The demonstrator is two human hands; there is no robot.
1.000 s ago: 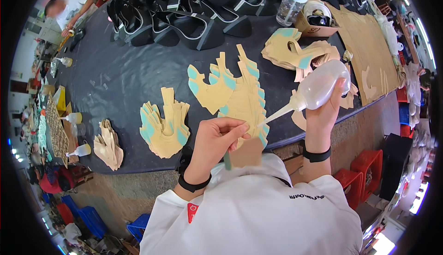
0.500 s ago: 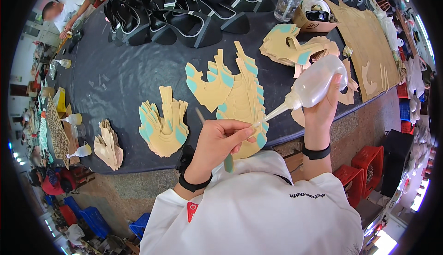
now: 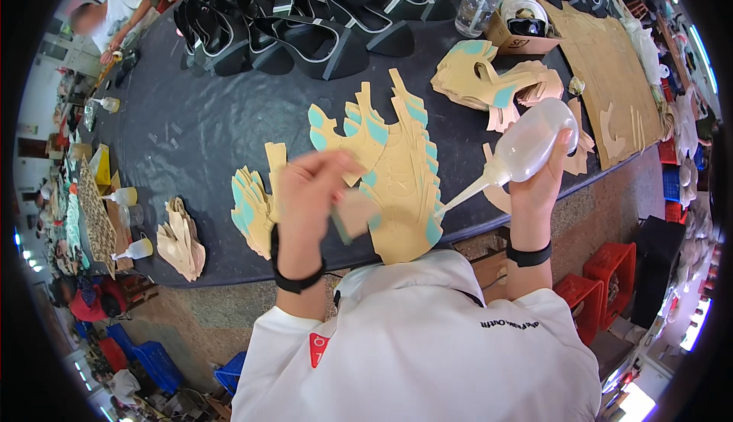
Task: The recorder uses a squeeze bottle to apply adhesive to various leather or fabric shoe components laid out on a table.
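Tan leather-like cutouts with teal patches [image 3: 397, 170] lie fanned on the dark table [image 3: 191, 132]. The right hand [image 3: 544, 181] wraps a translucent squeeze bottle [image 3: 531, 147], nozzle over them. The left hand [image 3: 309, 189] pinches a small tan piece [image 3: 355, 212], blurry, just above that pile.

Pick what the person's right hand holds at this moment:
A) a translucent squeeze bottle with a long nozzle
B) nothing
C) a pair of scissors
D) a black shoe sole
A: the right hand is wrapped around a translucent squeeze bottle, its long nozzle pointing down-left toward the tan cut pieces on the dark table.
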